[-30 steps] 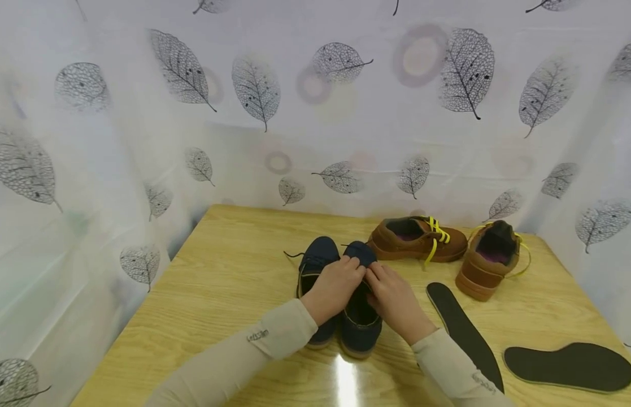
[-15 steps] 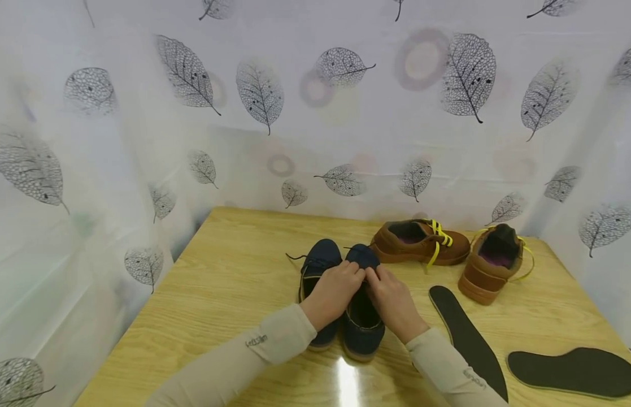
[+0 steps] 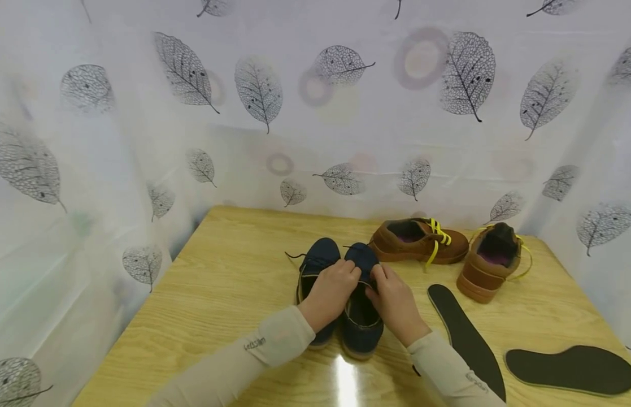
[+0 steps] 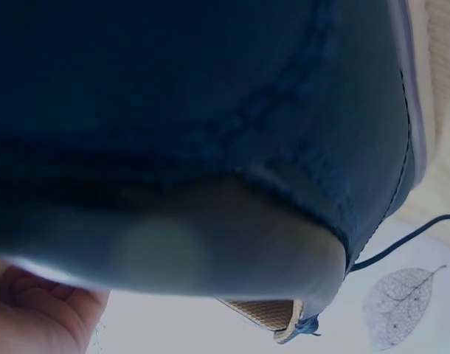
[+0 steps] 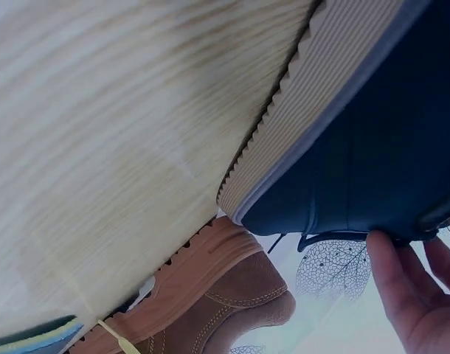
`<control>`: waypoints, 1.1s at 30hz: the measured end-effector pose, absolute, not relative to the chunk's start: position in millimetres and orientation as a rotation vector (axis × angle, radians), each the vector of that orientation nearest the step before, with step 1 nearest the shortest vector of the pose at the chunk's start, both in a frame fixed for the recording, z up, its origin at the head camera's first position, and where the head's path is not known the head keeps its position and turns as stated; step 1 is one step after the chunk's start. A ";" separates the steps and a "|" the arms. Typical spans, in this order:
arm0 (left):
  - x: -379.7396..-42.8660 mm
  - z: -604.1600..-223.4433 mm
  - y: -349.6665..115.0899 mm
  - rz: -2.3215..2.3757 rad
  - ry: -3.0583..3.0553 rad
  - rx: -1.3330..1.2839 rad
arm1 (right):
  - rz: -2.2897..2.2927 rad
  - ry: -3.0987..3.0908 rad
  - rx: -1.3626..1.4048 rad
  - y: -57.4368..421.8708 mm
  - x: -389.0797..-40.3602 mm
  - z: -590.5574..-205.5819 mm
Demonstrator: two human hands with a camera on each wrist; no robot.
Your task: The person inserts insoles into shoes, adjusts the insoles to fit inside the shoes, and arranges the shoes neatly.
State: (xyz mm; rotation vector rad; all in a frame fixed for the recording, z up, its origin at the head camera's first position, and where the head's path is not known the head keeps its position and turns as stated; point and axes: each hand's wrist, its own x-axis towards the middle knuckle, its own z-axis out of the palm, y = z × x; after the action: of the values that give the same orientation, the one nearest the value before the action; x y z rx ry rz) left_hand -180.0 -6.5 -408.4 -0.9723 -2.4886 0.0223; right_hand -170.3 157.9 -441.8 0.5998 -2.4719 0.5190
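Two navy lace-up shoes stand side by side, toes pointing away: the left shoe (image 3: 322, 250) and the right shoe (image 3: 362, 339). My left hand (image 3: 331, 291) reaches across the left shoe, its fingers curled at the lacing of the right one. From the other side, my right hand (image 3: 396, 302) grips the same lacing area, its thumb at the shoe's opening. In the right wrist view, the right hand's fingertips (image 5: 383, 254) meet the navy upper (image 5: 343, 177) beside a dark lace. Whether lace or tongue is pinched, I cannot tell. Navy material fills most of the left wrist view.
A brown shoe (image 3: 396, 246) with yellow laces lies sideways behind the navy pair; its mate (image 3: 480, 274) stands at the right. Two black insoles, one slanted (image 3: 465, 328) and one crosswise (image 3: 569, 370), lie at the front right. A leaf-patterned curtain (image 3: 346, 135) surrounds the wooden table (image 3: 218, 282).
My right hand has shifted slightly right, widening the gap between the two hands over the lacing. The left hand stays nearly in place, and the shoes stay where they are.
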 end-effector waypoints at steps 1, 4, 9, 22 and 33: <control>-180.1 -408.8 -6.5 0.016 -2.484 -0.972 | 0.530 -2.485 0.593 157.9 -170.1 -441.1; -180.0 -409.4 -6.1 0.009 -2.465 -0.979 | 0.544 -2.537 0.571 158.7 -168.9 -439.7; -179.6 -409.0 -6.0 0.031 -2.447 -0.991 | 0.518 -2.585 0.613 161.2 -166.0 -436.4; -177.3 -410.1 -4.8 0.004 -2.491 -0.967 | 0.257 -2.335 0.828 165.0 -172.6 -441.8; -180.9 -415.9 -6.1 0.004 -2.481 -0.947 | 0.241 -2.255 0.808 163.5 -177.8 -450.4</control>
State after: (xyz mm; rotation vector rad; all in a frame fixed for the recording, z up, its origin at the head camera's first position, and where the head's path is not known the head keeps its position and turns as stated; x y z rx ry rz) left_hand -180.9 -6.1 -415.9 -0.9470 -2.4808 0.0041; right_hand -177.8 163.5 -450.4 0.8078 -2.2555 0.2405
